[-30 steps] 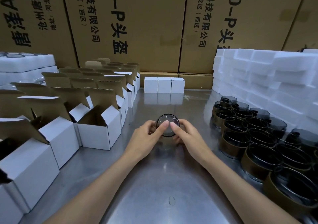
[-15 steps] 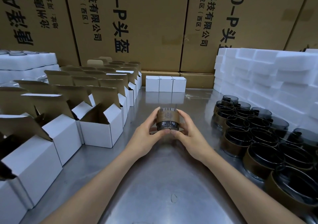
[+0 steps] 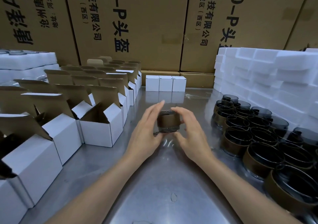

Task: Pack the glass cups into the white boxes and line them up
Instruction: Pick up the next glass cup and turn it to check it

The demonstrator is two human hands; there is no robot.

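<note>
In the middle of the frame a glass cup [image 3: 168,121] with a brown band around it is between the two hands. The left hand [image 3: 146,130] touches its left side with fingers nearly straight, the fingertips reaching past the rim. The right hand [image 3: 188,130] curves over the top and right side, thumb low near the base. Neither hand clamps the cup firmly; it looks like a light hold from two sides. I cannot tell if the cup stands on the metal table [image 3: 154,189] or is a little above it.

The first risk is a slip. The glass is smooth and the grip is loose, so if one hand leaves before the other closes, the cup can drop on the hard steel and chip.

The nearest open white box [image 3: 101,129] is at the left of centre, its brown flaps standing up. If the cup goes in tilted, the rim may catch a flap or push the light box out of its row.

At the right side many other cups [image 3: 240,125] stand packed close, touching each other. A careless right elbow or wrist may knock them together.

Three closed boxes [image 3: 165,83] wait in the upper centre; a hard push while lining up can disturb them.
</note>
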